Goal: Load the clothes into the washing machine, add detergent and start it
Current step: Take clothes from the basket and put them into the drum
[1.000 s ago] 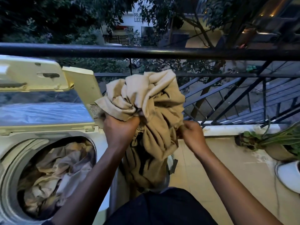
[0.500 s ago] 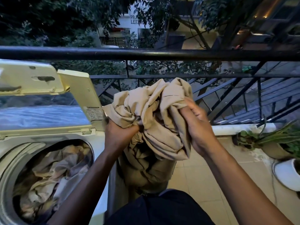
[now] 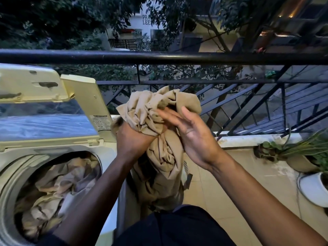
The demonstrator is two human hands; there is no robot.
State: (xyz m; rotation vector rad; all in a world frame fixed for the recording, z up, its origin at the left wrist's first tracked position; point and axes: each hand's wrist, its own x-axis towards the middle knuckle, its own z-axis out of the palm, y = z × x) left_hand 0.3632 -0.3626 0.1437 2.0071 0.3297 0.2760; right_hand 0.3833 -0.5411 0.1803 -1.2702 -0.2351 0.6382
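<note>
At the far left the washing machine (image 3: pixel 53 146) stands with its lid (image 3: pixel 32 82) folded up and back. Its round drum opening shows a heap of pale clothes (image 3: pixel 58 183) already inside, filling much of the tub.

Just right of the machine, the left hand (image 3: pixel 132 141) is fisted round the middle of a beige garment (image 3: pixel 159 125), fingers curled tight into the cloth. The bundle bunches above the fist and a long tail hangs down beside the machine's wall toward a container whose make is unclear.

The right hand (image 3: pixel 192 137) lies against the bundle's right side, fingers straight and spread, pressing rather than gripping.

Behind runs a black railing (image 3: pixel 177 57), and at far right sit a potted plant (image 3: pixel 301 153) and a white pot (image 3: pixel 312 189).

Probable risks: the dangling tail may catch on the tub rim or trail outside when the bundle swings over, since only one hand truly grips it. A wadded load could also leave the drum unbalanced.
</note>
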